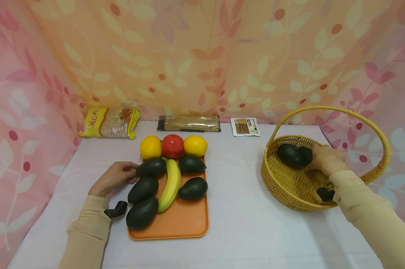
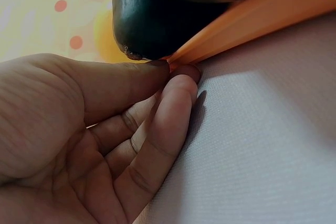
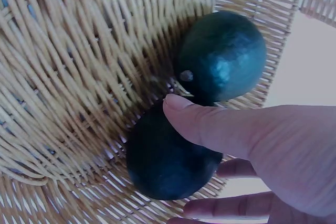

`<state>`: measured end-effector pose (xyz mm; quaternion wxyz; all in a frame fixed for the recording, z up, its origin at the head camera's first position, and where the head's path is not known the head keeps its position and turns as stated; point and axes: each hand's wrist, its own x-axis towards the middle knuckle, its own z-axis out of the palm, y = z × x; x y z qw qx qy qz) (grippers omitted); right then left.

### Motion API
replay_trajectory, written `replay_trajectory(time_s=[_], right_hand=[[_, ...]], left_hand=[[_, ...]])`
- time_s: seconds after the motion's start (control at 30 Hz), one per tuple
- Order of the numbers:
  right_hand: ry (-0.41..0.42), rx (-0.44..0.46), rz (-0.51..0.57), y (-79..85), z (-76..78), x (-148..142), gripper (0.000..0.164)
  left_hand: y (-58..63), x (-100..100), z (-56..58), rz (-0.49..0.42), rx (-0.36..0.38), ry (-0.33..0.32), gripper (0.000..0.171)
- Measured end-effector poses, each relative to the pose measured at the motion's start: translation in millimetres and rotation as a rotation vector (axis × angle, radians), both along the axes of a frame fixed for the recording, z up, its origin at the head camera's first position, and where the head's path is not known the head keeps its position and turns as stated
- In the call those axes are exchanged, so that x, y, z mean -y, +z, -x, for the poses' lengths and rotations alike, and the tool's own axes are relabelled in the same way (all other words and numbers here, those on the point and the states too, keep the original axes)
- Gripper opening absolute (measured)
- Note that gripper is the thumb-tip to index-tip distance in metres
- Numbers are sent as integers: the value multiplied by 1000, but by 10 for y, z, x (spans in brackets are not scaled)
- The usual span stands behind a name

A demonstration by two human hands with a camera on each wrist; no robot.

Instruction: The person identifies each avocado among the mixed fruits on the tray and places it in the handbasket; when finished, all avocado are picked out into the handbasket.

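In the head view, my left hand point(image 1: 116, 176) is at the upper left edge of an orange tray point(image 1: 172, 228). The left wrist view shows its thumb and fingertips pinching the tray's rim, right below a dark avocado point(image 2: 152, 22). At the right, my right hand point(image 1: 327, 158) reaches into a wicker basket point(image 1: 286, 192) and grips a dark green avocado point(image 3: 170, 156), thumb on top and fingers round its far side. Another avocado point(image 3: 223, 53) lies against the basket wall beside it. Several avocados point(image 1: 193, 189) and a banana point(image 1: 170, 185) lie on the tray.
Two yellow fruits point(image 1: 151, 147) and a red fruit point(image 1: 172, 146) line the tray's far end. Behind stand a yellow pasta bag point(image 1: 110, 122), a pack of dry noodles point(image 1: 189, 123) and a small white packet point(image 1: 245, 127). The basket's tall handle point(image 1: 337, 109) arches over its opening.
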<state>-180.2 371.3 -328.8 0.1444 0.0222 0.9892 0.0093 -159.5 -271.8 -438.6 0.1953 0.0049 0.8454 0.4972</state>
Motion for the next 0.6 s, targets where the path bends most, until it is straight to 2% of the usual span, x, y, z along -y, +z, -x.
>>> replay_trajectory(time_s=[0.17, 0.37, 0.5, 0.6], right_hand=[[22, -53, 13, 111, -79, 36, 62], [100, -197, 5, 293, -295, 238, 44], [183, -345, 29, 386, -494, 520, 37], [271, -511, 50, 416, -619, 745, 35]], left_hand=[[-15, -2, -1, -2, 3, -3, 35], [-17, 5, 6, -11, 0, -7, 35], [-13, 13, 8, -3, -5, -8, 34], [-11, 10, 7, -5, -10, -11, 33]])
